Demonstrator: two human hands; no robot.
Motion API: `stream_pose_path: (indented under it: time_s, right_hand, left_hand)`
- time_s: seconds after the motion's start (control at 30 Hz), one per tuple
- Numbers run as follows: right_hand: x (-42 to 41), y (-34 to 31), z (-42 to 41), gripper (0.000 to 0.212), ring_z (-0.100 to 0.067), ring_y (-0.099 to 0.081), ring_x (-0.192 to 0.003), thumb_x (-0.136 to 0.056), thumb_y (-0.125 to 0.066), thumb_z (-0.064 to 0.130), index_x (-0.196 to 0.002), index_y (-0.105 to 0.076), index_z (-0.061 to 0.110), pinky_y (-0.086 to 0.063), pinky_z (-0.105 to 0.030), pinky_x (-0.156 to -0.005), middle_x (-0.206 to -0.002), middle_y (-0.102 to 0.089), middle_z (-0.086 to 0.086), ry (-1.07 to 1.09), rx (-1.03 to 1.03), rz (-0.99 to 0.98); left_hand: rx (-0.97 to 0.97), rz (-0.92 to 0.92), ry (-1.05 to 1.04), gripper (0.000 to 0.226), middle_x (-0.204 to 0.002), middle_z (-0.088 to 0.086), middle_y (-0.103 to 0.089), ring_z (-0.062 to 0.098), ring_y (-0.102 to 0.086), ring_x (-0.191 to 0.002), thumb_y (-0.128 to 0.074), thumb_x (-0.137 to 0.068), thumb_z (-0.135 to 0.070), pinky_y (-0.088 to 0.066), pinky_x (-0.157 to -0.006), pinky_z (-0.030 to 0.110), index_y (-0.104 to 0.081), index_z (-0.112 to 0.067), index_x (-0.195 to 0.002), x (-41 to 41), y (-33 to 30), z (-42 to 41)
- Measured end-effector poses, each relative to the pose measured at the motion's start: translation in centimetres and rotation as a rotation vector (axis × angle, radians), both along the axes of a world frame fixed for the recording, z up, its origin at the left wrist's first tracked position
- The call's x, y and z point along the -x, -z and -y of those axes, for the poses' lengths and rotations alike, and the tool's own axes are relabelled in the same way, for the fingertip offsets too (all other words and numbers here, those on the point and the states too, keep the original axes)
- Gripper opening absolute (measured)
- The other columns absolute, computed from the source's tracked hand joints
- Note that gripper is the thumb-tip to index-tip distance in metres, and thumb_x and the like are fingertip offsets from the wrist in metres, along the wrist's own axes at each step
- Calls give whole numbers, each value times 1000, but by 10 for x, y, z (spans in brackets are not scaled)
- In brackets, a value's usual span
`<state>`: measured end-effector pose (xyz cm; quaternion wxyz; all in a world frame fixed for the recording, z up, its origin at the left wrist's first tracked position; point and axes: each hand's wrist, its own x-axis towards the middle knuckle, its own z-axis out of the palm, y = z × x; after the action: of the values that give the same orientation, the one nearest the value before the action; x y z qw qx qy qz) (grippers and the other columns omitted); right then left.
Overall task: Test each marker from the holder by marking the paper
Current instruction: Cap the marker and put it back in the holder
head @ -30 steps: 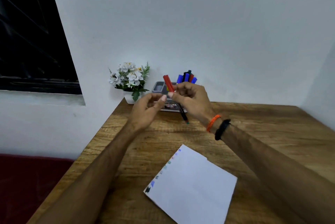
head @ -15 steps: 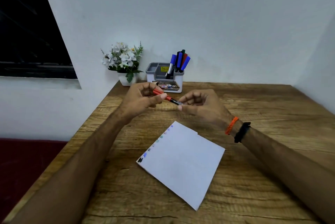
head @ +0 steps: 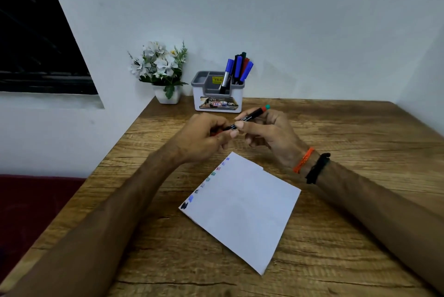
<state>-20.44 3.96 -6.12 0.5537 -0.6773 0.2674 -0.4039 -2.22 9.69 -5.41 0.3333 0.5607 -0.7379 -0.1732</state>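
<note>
Desk inventory, head view:
- Wooden table (head: 336,128), wall behind.
- Holder (head: 217,98), grey/white, at back edge; several markers (head: 239,68) upright in right compartment, blue caps mostly.
- Flower pot (head: 168,95) just left of holder.
- Paper (head: 242,208) flat near centre, colour marks down its left edge; nothing on it.
- Marker in hand (head: 249,116): black barrel, red/teal end pointing up-right, held above table between holder & paper.
- Right hand (head: 271,135) pinches barrel; left hand (head: 204,138) curled round the other end, red showing inside.
- Orange & black wristbands (head: 312,167) on right wrist.
- Vs 0.5 s ago: marker now tilts up to the right; both hands sit closer together.
</note>
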Motion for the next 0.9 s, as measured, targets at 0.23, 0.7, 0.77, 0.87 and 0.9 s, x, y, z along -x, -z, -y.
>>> stream_pose_path:
  time_s: [0.23, 0.7, 0.77, 0.87, 0.9]
  right_hand:
    - [-11, 0, -2, 19, -14, -54, -50, -89, -68, 22, -75, -64, 10, -43, -22, -47, -63, -66, 0, -27, -15, -12]
    - [-7, 4, 7, 25, -12, -51, -46, -87, -69, 14, -62, -63, 19, -42, -24, -48, -60, -65, -3, -166, -25, 73]
    - [-6, 4, 10, 22, -13, -52, -45, -84, -70, 15, -63, -64, 18, -43, -26, -48, -62, -66, -7, -167, -23, 86]
    - [-5, 6, 10, 18, -13, -53, -45, -83, -72, 17, -67, -65, 16, -44, -22, -46, -64, -67, -7, -157, -1, 94]
    - [-4, 7, 9, 16, -12, -53, -45, -83, -74, 19, -70, -65, 15, -43, -21, -45, -64, -67, -6, -144, 14, 88]
  left_hand:
    - [179, 72, 55, 12, -67, -22, -60, -3, -51, -59, -60, -94, -25, -32, -53, 9, -68, -26, -86, 7, 1, -3]
    - [193, 57, 111, 30, -82, -6, -73, 18, -62, -64, -54, -93, -48, -51, -57, 38, -74, -27, -98, 3, 8, 6]
    - [217, 72, 85, 32, -75, -3, -71, 21, -55, -57, -54, -91, -53, -47, -52, 36, -74, -28, -97, 1, 9, 7]
    - [230, 44, 87, 28, -70, -5, -68, 16, -50, -53, -56, -91, -51, -39, -49, 27, -74, -30, -94, 1, 10, 4]
    - [231, 44, 81, 29, -70, -5, -67, 13, -49, -53, -56, -90, -51, -38, -49, 26, -74, -28, -94, 2, 10, 3]
